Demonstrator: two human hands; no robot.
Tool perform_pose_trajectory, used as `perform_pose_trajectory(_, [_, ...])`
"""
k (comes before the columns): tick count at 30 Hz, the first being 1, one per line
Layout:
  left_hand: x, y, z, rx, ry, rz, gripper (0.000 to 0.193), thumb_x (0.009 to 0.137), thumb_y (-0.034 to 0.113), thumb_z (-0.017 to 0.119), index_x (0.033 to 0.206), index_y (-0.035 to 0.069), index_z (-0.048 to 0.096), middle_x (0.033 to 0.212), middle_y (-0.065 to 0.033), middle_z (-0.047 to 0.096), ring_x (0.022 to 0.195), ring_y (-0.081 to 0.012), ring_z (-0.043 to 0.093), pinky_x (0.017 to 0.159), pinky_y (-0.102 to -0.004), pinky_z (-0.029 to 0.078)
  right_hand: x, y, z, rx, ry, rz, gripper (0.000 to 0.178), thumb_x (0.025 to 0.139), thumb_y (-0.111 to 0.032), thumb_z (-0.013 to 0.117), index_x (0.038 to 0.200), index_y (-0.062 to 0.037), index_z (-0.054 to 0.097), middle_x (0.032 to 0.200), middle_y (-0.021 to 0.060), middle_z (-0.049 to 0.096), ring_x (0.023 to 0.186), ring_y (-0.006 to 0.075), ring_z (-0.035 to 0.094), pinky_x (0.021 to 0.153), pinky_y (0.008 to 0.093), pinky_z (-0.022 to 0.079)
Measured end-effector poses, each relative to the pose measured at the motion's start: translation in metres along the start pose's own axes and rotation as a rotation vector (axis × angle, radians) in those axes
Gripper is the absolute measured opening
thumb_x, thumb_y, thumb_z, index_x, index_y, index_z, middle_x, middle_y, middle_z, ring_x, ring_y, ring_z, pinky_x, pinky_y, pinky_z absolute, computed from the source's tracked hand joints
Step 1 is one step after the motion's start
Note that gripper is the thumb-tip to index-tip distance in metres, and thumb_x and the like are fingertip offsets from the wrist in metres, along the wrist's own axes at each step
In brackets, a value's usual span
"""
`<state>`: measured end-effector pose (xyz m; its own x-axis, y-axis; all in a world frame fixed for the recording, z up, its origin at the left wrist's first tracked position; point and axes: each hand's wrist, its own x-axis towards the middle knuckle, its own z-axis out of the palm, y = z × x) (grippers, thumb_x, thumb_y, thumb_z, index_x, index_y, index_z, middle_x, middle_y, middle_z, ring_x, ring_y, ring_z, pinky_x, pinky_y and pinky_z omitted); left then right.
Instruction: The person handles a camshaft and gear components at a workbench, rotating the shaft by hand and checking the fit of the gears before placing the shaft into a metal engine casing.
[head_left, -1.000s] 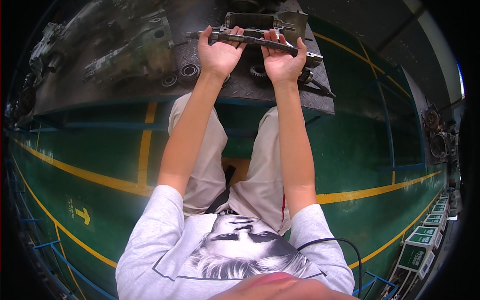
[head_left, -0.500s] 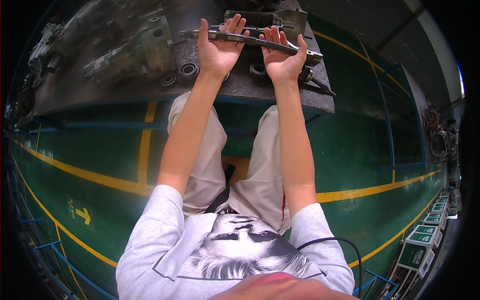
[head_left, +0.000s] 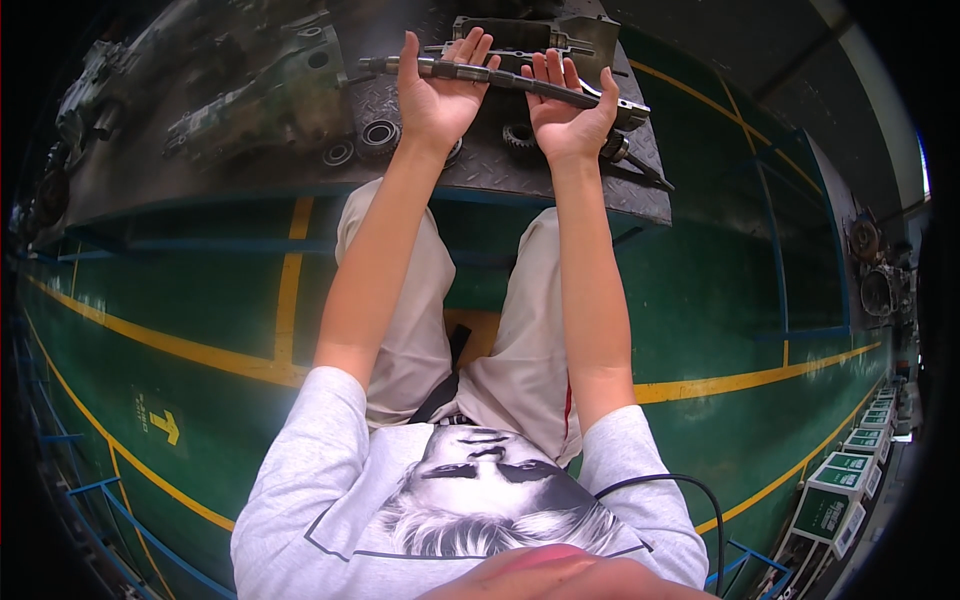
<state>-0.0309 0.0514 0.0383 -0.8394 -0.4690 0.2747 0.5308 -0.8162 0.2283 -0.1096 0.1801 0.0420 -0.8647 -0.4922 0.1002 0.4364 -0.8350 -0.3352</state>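
Observation:
A long dark splined metal shaft point(head_left: 512, 80) lies crosswise over both my upturned hands, above a metal workbench point(head_left: 480, 182). Under its left part, my left hand point(head_left: 438, 106) bears it on the palm and fingers, thumb raised. My right hand point(head_left: 572, 126) carries the right part the same way, its fingers loosely extended. The shaft's left end sticks out past my left thumb. Below the shaft, between my wrists, a toothed gear point(head_left: 518, 138) sits on the bench. Left of my left wrist are a ball bearing point(head_left: 380, 136) and a smaller ring point(head_left: 338, 153).
Behind my hands lies an open metal housing point(head_left: 590, 35). A shaft with a gear point(head_left: 634, 160) rests at the bench's right corner. Larger gearbox housings point(head_left: 262, 108) stand on the left. Green floor with yellow lines point(head_left: 720, 388) surrounds the bench; boxes point(head_left: 835, 498) line the right.
Both hands and the shaft have barely moved, shifting only a few pixels. The shaft stays across both palms.

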Motion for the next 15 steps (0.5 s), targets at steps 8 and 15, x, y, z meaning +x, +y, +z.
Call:
perform_pose_trajectory(8, [-0.0002,0.0013,-0.0049,-0.043,0.068,-0.026,0.098,0.078,0.043,0.070,0.140,-0.008,0.014,0.136,-0.0231,0.037,0.130,-0.0356,0.038,0.111,-0.0505,0.027,0.0015,-0.0004,-0.0011,-0.039,-0.026,0.013,0.050,0.078,-0.047,0.064,0.098,-0.0021,0.056,0.108,0.0183,0.063,0.110,0.0328,0.057,0.105,0.0456,0.036])
perform_pose_trajectory(15, [-0.0003,0.0004,0.0016,0.016,-0.039,-0.006,0.090,0.080,0.049,0.064,0.139,-0.006,0.024,0.132,-0.0213,0.047,0.124,-0.0318,0.047,0.108,-0.0466,0.033,0.0009,-0.0025,-0.0002,-0.004,-0.014,0.009,0.049,0.078,-0.046,0.064,0.098,-0.0020,0.056,0.107,0.0181,0.063,0.107,0.0323,0.059,0.104,0.0454,0.038])
